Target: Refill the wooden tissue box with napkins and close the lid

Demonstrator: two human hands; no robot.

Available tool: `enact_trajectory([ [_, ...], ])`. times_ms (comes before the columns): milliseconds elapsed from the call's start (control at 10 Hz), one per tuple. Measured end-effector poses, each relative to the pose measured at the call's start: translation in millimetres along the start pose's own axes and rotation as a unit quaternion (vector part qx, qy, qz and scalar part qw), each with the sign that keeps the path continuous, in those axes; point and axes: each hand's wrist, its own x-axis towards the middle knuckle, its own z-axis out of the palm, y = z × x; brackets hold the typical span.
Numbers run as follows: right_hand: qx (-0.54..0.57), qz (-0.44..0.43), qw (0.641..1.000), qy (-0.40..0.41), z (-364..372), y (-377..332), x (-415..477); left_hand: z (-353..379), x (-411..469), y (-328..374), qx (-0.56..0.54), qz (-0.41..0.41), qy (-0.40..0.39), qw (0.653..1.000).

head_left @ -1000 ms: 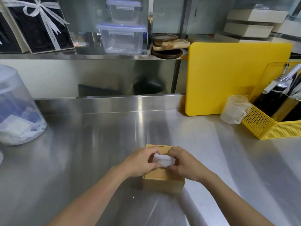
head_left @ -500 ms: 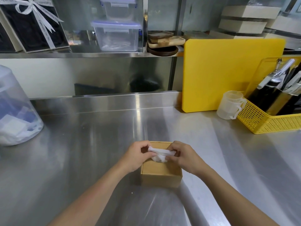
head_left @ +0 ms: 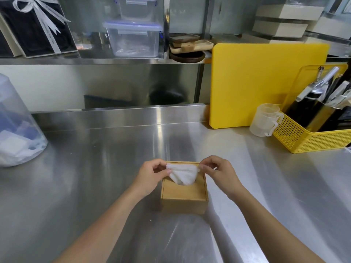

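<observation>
Tissue box: the wooden tissue box (head_left: 183, 194) stands on the steel counter (head_left: 95, 177), close in front of me, near the middle of the view. Its lid (head_left: 183, 188) already sits flat on top, so I judge the closing is done.
Napkin: one white napkin (head_left: 182, 173) comes up through the opening of the lid and fans out between my two hands.
Left hand: my left hand (head_left: 152, 176) pinches the left corner of the napkin between thumb and forefinger; the other fingers are curled.
Right hand: my right hand (head_left: 218, 172) pinches the right corner in the same way, fingers curled loosely.
Step in hand: I judge this is the last shaping of the top sheet. To do it well I would pull both corners evenly and gently, because thin paper can tear, and a strong pull may lift the lid or drag more sheets out.
Surface: the counter is shiny steel and smooth, so the box may slide if I pull sideways.
Room: a yellow cutting board (head_left: 266, 84) leans at the back right, with a clear measuring cup (head_left: 265, 120) and a yellow basket (head_left: 311, 135) beside it; a plastic bag (head_left: 17, 133) is far left; shelves above hold containers.
</observation>
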Motion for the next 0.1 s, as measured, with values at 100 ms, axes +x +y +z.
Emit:
enact_trajectory([
  [100,0.007,-0.012,0.998,0.064,-12.1,-3.3,-3.0,-7.8,-2.4,2.2,-0.024,0.008,0.059,0.998],
])
